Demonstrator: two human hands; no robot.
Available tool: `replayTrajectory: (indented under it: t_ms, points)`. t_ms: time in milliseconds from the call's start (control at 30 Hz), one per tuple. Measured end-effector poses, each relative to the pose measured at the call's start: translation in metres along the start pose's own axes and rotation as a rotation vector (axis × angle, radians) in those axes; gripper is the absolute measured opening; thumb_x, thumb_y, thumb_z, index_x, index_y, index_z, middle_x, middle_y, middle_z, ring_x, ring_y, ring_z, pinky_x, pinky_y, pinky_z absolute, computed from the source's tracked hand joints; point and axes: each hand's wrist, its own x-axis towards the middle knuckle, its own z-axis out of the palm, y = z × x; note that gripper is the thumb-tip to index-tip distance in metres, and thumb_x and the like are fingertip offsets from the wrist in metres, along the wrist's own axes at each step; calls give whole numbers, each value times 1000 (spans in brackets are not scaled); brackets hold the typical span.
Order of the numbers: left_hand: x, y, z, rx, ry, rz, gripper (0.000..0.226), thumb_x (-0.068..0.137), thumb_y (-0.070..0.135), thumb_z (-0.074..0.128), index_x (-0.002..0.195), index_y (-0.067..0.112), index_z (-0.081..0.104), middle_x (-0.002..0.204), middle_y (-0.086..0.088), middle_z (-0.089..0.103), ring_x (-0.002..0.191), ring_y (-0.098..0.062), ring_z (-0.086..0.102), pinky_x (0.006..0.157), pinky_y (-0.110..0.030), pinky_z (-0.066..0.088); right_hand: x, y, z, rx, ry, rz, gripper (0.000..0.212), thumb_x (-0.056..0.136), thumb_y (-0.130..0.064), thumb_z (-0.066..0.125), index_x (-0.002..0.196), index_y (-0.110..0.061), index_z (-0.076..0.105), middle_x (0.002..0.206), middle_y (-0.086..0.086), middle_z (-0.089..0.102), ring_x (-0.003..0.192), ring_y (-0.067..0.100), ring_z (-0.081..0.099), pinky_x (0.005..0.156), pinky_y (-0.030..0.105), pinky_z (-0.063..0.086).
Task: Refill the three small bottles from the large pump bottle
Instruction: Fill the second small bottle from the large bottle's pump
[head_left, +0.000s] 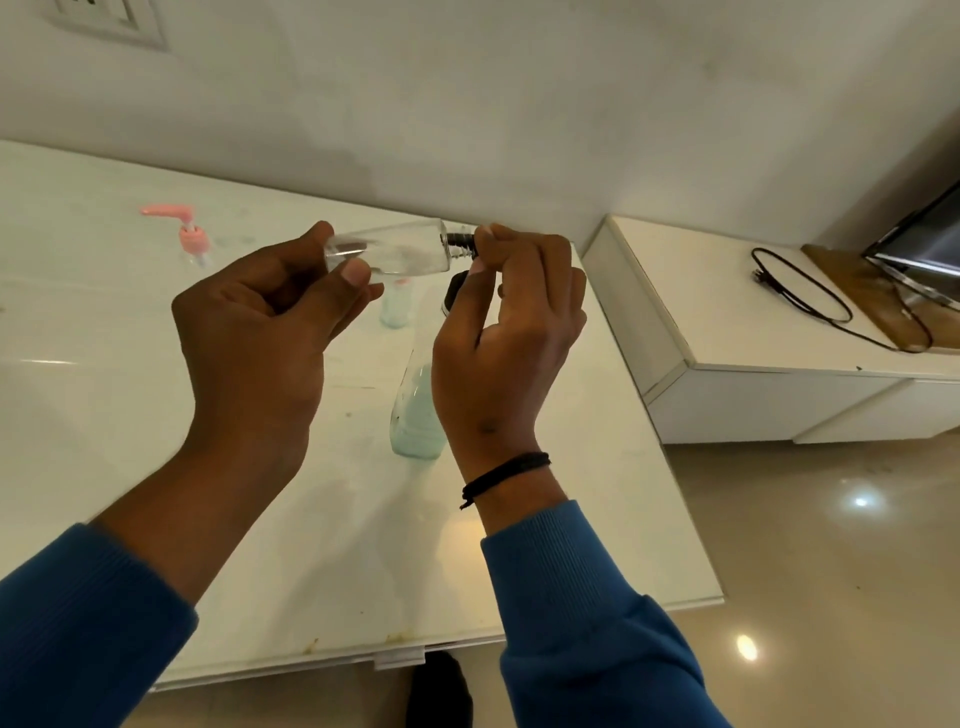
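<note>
My left hand (260, 322) holds a small clear bottle (400, 249) on its side above the table, thumb and fingers round its base. My right hand (511, 332) pinches the bottle's black threaded neck or cap (460, 240). Under the right hand stands a taller clear bottle (415, 415) with pale blue liquid in its lower part; its dark top (453, 293) is partly hidden by my fingers. A small bottle (395, 306) with bluish liquid stands behind the hands. Far left stands a bottle with a pink pump (189, 234).
The white glossy table (130, 364) runs to a wall at the back; its right edge (670, 467) drops to a tiled floor. A low white cabinet (753, 338) to the right carries a black cable (810, 296) and a screen's corner (924, 244).
</note>
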Motion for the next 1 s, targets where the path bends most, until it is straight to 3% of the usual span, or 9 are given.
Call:
replayTrajectory:
  t_ms: [200,400,667,867,1000]
  points:
    - [1,1,-2,-3,11,4,36,87,9,73,123,5,69,109,1,77,97,-22,75,91,-30,59,-4,-1,2,-13,-9,10,17,91,0,60,100,-7,73,98,2,66,86,18,54,72,35,41]
    - [-3,3,1,6,0,2,46,78,22,75,122,9,70,106,7,77,98,-19,75,90,-31,59,-1,2,1,13,-4,4,16,92,1,60,100,-6,71,99,3,65,89,17,53,71,46,48]
    - [-2,5,0,24,20,6,55,73,27,74,125,10,69,111,3,76,101,-20,74,90,-32,59,-1,-1,2,15,-22,12,16,92,-1,60,99,-8,72,98,0,65,87,16,53,71,40,45]
    - [-3,3,1,53,32,13,54,75,27,73,126,10,69,108,6,77,98,-20,75,92,-37,59,-4,1,3,41,-7,14,19,95,-11,54,101,-7,72,101,2,66,92,14,55,70,45,50]
    - [-2,4,-1,46,31,5,48,79,20,75,126,8,69,107,6,77,99,-21,74,92,-38,59,-1,-4,4,37,-26,24,17,93,-5,56,100,-8,71,101,1,65,91,15,54,72,42,48]
